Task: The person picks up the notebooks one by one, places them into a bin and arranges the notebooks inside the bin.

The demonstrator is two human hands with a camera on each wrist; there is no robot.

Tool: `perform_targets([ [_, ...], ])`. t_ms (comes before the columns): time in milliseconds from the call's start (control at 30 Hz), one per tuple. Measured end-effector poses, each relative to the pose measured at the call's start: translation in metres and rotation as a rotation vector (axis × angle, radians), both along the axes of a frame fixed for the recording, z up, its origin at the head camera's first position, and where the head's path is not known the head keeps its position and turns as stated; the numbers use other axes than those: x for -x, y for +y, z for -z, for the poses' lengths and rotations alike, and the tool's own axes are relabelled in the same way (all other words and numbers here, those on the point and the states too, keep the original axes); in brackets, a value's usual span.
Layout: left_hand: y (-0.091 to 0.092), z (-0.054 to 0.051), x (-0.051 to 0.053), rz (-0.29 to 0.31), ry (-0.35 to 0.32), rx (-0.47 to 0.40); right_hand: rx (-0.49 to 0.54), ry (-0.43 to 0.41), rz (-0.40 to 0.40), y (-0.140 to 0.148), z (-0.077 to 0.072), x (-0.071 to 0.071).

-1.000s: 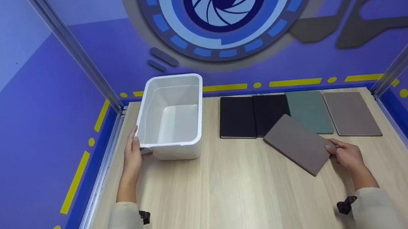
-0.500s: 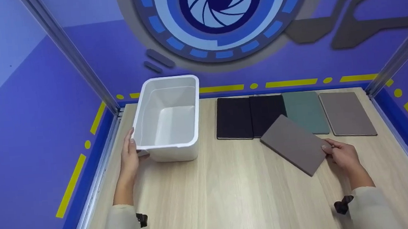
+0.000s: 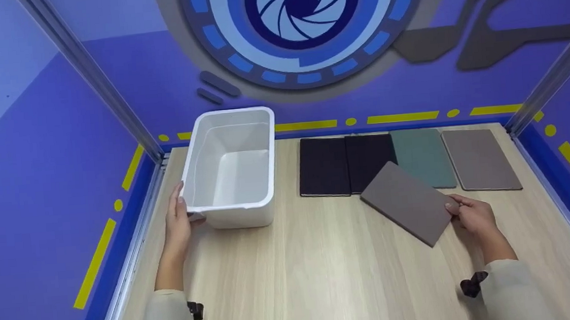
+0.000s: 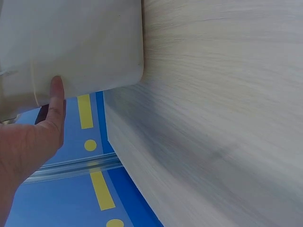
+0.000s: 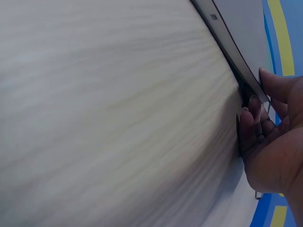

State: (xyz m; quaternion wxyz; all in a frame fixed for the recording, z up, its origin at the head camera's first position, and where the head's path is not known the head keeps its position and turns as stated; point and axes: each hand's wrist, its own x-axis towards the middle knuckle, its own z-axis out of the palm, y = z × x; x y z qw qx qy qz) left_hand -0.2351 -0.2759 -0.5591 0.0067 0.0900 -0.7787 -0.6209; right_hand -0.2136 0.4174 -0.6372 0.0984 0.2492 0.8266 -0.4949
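A white plastic bin (image 3: 246,181) stands at the back left of the table. My left hand (image 3: 177,227) rests against its near left corner, fingers straight along the side. In the left wrist view, one straight digit of the left hand (image 4: 35,135) touches the bin's wall (image 4: 94,52). My right hand (image 3: 476,216) pinches the near right corner of a taupe notebook (image 3: 405,204), thumb on top. The right wrist view shows the notebook's edge (image 5: 232,49) between the thumb and the fingers of the right hand (image 5: 279,146). The notebook lies slanted, partly covering other notebooks.
Along the back stand in a row a black notebook (image 3: 323,167), another black one (image 3: 368,156), a green notebook (image 3: 423,156) and a second taupe notebook (image 3: 482,160), all lying flat. Blue walls and metal posts (image 3: 90,73) enclose the wooden table (image 3: 325,279).
The whole view has shifted slightly, so everything appears a little further left. Both hands, the bin and the notebooks keep their places relative to one another.
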Motion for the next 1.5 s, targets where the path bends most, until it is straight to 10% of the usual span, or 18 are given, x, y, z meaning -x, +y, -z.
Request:
perform_targets([
  [1500,0.0,0.002,0.002,-0.006,0.009,-0.014,-0.032,-0.028,-0.064,0.005,-0.004,0.002],
])
